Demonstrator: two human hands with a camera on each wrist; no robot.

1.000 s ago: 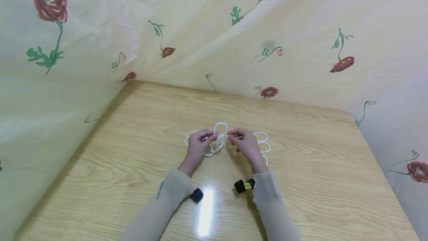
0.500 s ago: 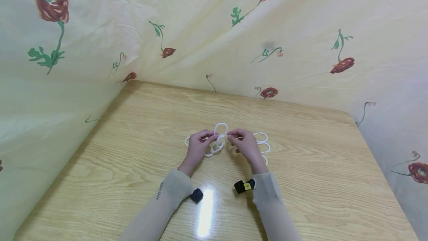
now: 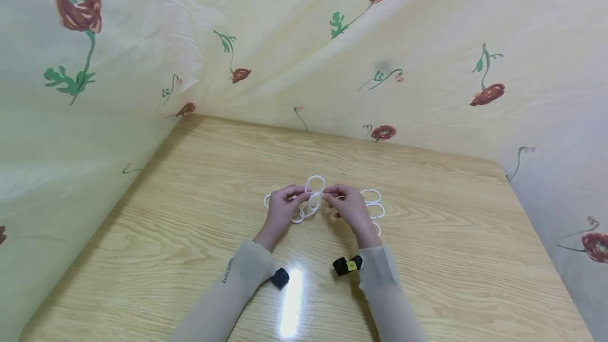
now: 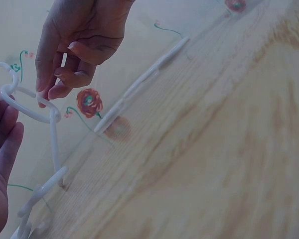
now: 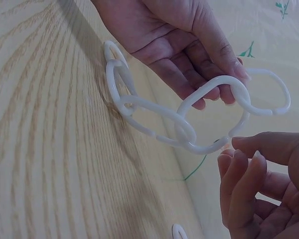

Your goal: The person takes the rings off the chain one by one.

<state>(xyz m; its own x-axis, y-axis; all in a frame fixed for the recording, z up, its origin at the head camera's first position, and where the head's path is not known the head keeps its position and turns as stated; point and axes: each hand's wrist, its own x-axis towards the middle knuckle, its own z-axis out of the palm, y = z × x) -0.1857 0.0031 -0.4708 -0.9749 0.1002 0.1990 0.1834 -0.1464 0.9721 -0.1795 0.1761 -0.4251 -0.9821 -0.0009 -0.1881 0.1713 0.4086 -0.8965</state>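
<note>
My left hand [image 3: 281, 209] pinches white plastic chain links between thumb and fingers, near where the top link [image 5: 288, 94] passes through a second link [image 5: 205, 89]. That second link has a narrow split in its side. At this split, the thumb and fingertips of my right hand [image 3: 350, 206] pinch the link's edge. More joined links [image 5: 149, 107] hang from it and run down to the wooden table. In the head view, part of the chain is hidden behind the left hand, with one link end [image 3: 266, 201] showing to its left.
Several loose white links [image 3: 377, 203] lie in a row on the wooden table [image 3: 451, 236], just right of the right hand and partly hidden by it. A flower-printed cloth [image 3: 304, 88] hangs behind and beside the table. Black wrist cameras [image 3: 280, 278] sit at both cuffs.
Both hands keep nearly the same position on the chain. The second link seems to have tilted slightly between the hands; the head view has shifted a little.
</note>
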